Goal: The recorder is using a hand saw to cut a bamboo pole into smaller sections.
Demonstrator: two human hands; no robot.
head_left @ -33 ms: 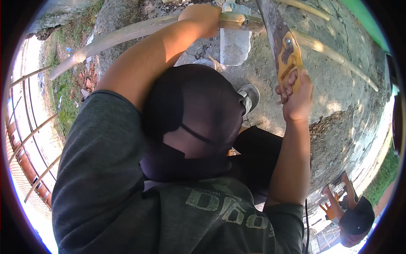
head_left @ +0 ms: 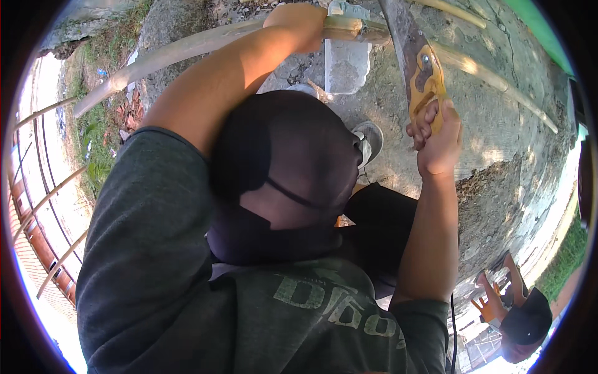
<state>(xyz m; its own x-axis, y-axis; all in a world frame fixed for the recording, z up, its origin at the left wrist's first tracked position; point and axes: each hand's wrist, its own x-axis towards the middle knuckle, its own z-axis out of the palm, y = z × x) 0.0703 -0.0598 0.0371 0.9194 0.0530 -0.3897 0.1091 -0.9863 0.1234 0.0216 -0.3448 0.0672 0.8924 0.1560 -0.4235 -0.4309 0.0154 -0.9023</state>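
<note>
My left hand [head_left: 298, 26] is closed around a pale bamboo pole [head_left: 168, 59], which slants across the top of the view. Below the pole, close to that hand, lies a whitish block [head_left: 346, 68]. My right hand [head_left: 437, 136] grips the yellow-brown handle of a handsaw [head_left: 405, 40]. Its dark blade points up and away, beside the pole's right part, and its tip runs out of view. Whether the teeth touch the bamboo, I cannot tell. Another length of bamboo [head_left: 498, 84] shows right of the saw; whether it joins the held pole is hidden behind the blade.
A thinner bamboo stick [head_left: 455, 12] lies on the rough concrete [head_left: 486, 124] at the top right. My shoe [head_left: 372, 142] is below the block. Grass and rubble [head_left: 128, 112] line the left side. Another person [head_left: 526, 318] is low at the right.
</note>
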